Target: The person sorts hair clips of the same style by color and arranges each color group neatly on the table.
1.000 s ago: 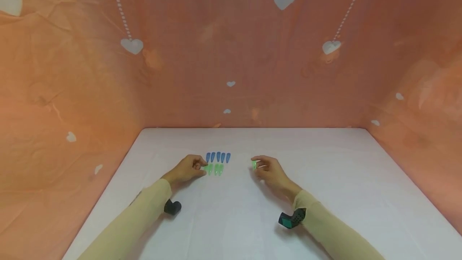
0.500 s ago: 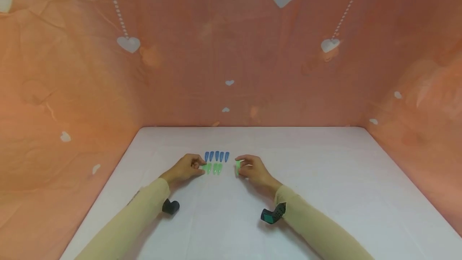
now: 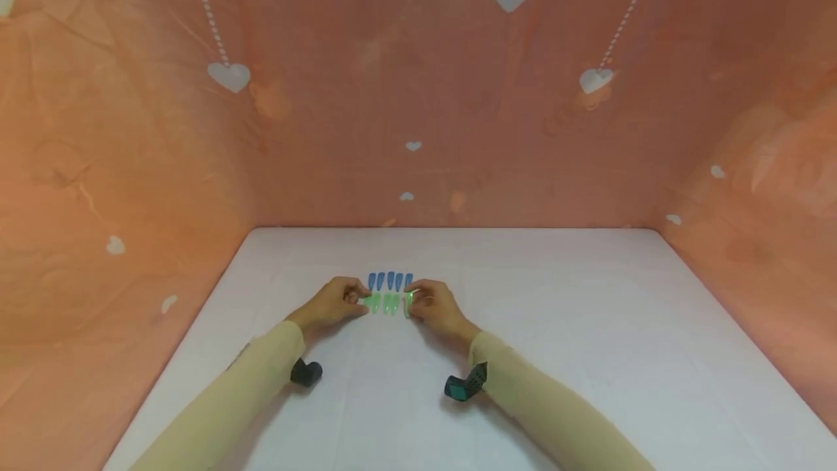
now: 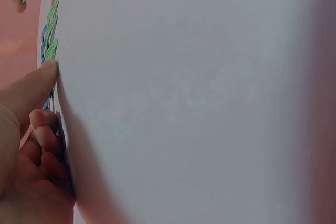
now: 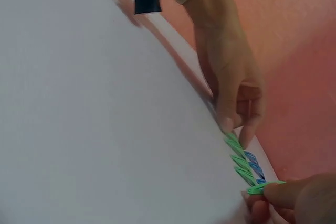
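Two rows of teardrop-shaped snap hair clips lie on the white table in the head view: blue hair clips [image 3: 390, 280] behind, green hair clips [image 3: 391, 304] in front. At the left end of the green row, my left hand [image 3: 332, 302] pinches the outermost green clip [image 3: 368, 302] between thumb and forefinger. To the right of that row, my right hand [image 3: 437, 305] holds a separate green hair clip [image 5: 257, 188] by thumb and fingers, just above the table. Its fingertips hide part of the rightmost blue clip. In the left wrist view, the left thumb [image 4: 44, 80] covers the near clips.
The white table [image 3: 562, 325] extends around both hands. Orange cloth [image 3: 458, 129] with pale hearts hangs behind it and on both sides. A dark device is strapped under each wrist, the right one [image 3: 463, 385] close above the tabletop.
My right hand has moved left with its green clip, from well to the right of the rows up to the right end of the green row. The left hand keeps its place.
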Available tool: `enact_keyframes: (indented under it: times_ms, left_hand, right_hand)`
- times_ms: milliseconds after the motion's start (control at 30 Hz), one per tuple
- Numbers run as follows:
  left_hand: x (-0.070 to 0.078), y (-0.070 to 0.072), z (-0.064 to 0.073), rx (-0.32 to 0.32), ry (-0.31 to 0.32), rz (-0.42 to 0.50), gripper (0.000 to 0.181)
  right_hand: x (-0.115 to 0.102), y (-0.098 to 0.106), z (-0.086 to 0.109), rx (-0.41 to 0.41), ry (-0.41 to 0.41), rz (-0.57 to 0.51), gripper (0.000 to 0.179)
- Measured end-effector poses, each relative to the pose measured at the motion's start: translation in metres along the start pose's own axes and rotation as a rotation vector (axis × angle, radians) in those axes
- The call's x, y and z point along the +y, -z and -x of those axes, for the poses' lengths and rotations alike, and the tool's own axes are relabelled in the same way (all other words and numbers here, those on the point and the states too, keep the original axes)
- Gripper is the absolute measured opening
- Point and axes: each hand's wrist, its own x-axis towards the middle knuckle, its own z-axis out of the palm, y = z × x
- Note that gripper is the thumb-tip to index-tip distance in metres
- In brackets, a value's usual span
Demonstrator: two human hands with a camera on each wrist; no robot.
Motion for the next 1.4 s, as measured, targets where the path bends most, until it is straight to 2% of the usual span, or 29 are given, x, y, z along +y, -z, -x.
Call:
enact_keyframes:
  times_ms: [233,567,833,1000,1400]
  left_hand:
    - [-0.001,0.002,-0.001,-0.015,-0.022,-0.005,0.025]
    - [-0.001,0.003,0.000,-0.012,-0.032,-0.006,0.025]
    - [-0.004,0.001,-0.002,-0.019,-0.031,0.012,0.026]
    - [-0.001,0.002,-0.001,-0.015,-0.011,-0.001,0.026]
    - [0.000,0.000,0.000,-0.005,0.000,-0.005,0.027]
  right_hand:
    - [-0.006,-0.010,-0.002,0.080,-0.020,0.203,0.034]
    - [-0.011,-0.016,-0.005,0.032,-0.020,0.356,0.037]
    - [-0.017,-0.017,-0.002,0.037,-0.013,0.471,0.037]
    - [-0.019,-0.016,0.002,0.055,-0.005,0.458,0.030]
    - [-0.014,-0.012,0.001,0.062,0.023,0.423,0.027]
